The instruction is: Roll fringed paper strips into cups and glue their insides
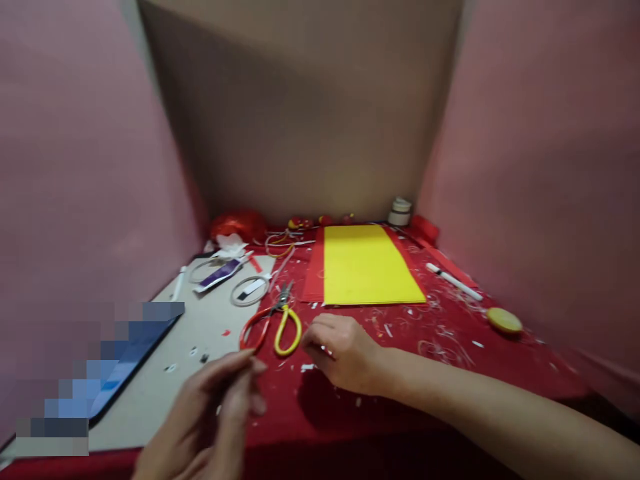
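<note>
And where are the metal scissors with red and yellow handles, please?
In the head view, the scissors lie left of centre, just left of the right hand.

1 pair of scissors (281, 308), centre of the frame: blades (287, 293) seen as grey metal, loop handles (299, 327) finished in smooth, slightly shiny plastic. 1 yellow sheet (373, 267), right of centre: matt, smooth; paper or foam cannot be told apart. 1 red sheet (313, 280), at its left edge: finely ribbed. Table covering (280, 427), lower centre: cloth-like, matt. 1 marker (455, 282), right: smooth plastic. 1 red bundle (240, 225), left of centre: glossy, film-like. 2 pink side panels (85, 133), left and right: matt.
</note>
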The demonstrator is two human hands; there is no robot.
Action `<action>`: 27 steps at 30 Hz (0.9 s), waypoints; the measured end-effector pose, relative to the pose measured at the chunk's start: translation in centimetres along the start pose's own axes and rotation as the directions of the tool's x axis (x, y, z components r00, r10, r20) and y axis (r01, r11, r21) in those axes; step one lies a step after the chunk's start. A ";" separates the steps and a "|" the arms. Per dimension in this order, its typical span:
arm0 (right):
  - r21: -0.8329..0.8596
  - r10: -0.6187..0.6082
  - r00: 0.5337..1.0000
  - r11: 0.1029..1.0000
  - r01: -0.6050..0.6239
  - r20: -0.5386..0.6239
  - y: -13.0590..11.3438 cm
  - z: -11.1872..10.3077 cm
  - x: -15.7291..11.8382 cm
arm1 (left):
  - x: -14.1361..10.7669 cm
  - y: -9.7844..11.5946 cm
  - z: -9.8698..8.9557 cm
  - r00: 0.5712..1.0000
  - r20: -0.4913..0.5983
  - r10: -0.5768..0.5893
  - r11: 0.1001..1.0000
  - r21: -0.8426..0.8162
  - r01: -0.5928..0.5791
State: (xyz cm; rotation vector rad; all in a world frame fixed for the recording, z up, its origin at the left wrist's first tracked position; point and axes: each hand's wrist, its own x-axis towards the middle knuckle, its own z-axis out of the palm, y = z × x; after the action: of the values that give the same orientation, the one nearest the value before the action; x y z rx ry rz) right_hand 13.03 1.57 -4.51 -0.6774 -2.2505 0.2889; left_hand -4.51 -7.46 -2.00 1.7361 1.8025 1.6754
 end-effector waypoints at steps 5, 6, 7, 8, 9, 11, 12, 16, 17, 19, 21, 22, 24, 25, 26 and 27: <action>-0.018 0.211 0.968 0.976 -0.216 -0.135 2.4 -4.4 -3.7 | 3.3 5.5 6.9 0.874 0.268 0.405 0.913 -0.080 -0.399; -0.019 0.251 0.955 0.966 -0.257 -0.160 2.8 -5.3 -4.4 | 4.1 6.1 8.4 0.856 0.288 0.430 0.902 -0.095 -0.421; -0.031 0.289 0.940 0.954 -0.299 -0.183 3.2 -6.3 -5.2 | 4.8 6.4 9.9 0.841 0.318 0.438 0.898 -0.106 -0.427; -0.055 0.332 0.925 0.936 -0.347 -0.188 3.8 -7.3 -5.8 | 5.4 6.5 11.4 0.821 0.352 0.449 0.891 -0.110 -0.441; -0.095 0.371 0.907 0.914 -0.394 -0.199 4.5 -8.4 -6.4 | 5.8 6.4 12.9 0.789 0.390 0.474 0.874 -0.100 -0.476; -0.206 0.459 0.851 0.834 -0.512 -0.256 6.1 -10.8 -7.1 | 6.0 6.0 15.8 0.705 0.483 0.519 0.819 -0.044 -0.572; -0.267 0.512 0.810 0.769 -0.581 -0.286 7.0 -12.0 -7.4 | 5.9 5.8 17.1 0.656 0.546 0.521 0.789 -0.014 -0.615; -0.337 0.593 0.712 0.628 -0.701 -0.376 9.7 -16.7 -7.9 | 4.2 5.7 20.3 0.443 0.743 0.501 0.619 0.050 -0.784; -0.353 0.607 0.697 0.601 -0.717 -0.383 10.0 -17.5 -8.1 | 3.7 5.8 20.7 0.386 0.772 0.504 0.574 0.035 -0.818; -0.393 0.631 0.682 0.559 -0.730 -0.369 10.1 -18.5 -8.6 | 2.7 5.9 21.2 0.298 0.795 0.528 0.510 -0.016 -0.860; -0.438 0.656 0.674 0.524 -0.731 -0.340 9.8 -19.1 -9.4 | 1.9 5.8 21.6 0.245 0.798 0.550 0.485 -0.067 -0.872; -0.460 0.670 0.669 0.507 -0.729 -0.322 9.6 -19.2 -9.8 | 1.7 5.6 21.8 0.232 0.800 0.553 0.484 -0.082 -0.871; -0.499 0.698 0.657 0.477 -0.723 -0.285 9.2 -19.4 -10.9 | 1.4 5.2 22.1 0.233 0.806 0.544 0.502 -0.090 -0.860; -0.528 0.713 0.651 0.460 -0.714 -0.259 9.0 -19.4 -11.5 | 1.4 5.0 22.2 0.243 0.809 0.536 0.518 -0.087 -0.851; -0.561 0.728 0.645 0.441 -0.701 -0.233 8.8 -19.4 -12.2 | 1.4 4.9 22.3 0.255 0.811 0.527 0.536 -0.084 -0.840; -0.616 0.746 0.637 0.414 -0.670 -0.191 8.6 -19.3 -12.9 | 1.4 4.7 22.4 0.267 0.813 0.518 0.553 -0.080 -0.830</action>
State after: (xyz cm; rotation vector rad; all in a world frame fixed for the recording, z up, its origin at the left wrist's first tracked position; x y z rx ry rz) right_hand 37.71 1.57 -2.37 -2.0784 -1.9942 -0.0847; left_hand 13.97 5.42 -6.13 3.0789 0.9306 0.3401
